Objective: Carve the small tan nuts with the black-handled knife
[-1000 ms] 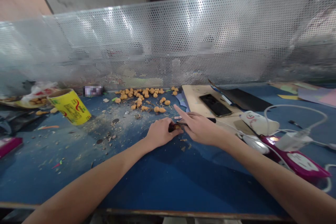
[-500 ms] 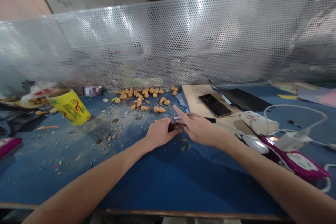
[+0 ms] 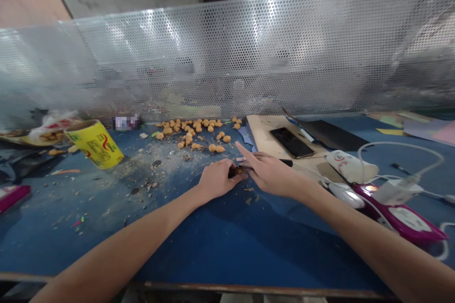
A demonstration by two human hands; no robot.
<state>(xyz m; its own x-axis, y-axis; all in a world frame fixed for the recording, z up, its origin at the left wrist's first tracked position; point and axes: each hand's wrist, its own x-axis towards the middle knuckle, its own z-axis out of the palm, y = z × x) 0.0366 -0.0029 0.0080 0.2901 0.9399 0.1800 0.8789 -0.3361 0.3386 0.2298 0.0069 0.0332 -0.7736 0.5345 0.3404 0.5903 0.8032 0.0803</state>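
Observation:
At the middle of the blue table, my left hand [image 3: 218, 178] is closed around a small tan gourd [image 3: 241, 170], mostly hidden by the fingers. Close against it on the right, my right hand [image 3: 265, 170] is closed on a thin black-handled tool [image 3: 286, 163]. The handle's end pokes out past the knuckles, and the tool's dark tip reaches the gourd; its exact kind is hidden. My right index finger points up and forward. Beyond both hands lie several small tan gourds [image 3: 195, 128], loosely grouped by the mesh.
A perforated metal screen [image 3: 227, 57] backs the table. On the left stands a tilted yellow cardboard tube [image 3: 96, 146]. A phone [image 3: 291, 141] lies on brown board [image 3: 259, 128]. To the right sit a paper cup [image 3: 350, 164] and a magenta power strip [image 3: 408, 220] with white cables.
Almost nothing differs. Both hands keep their place on the gourd and the tool, and the view has shifted only a trace.

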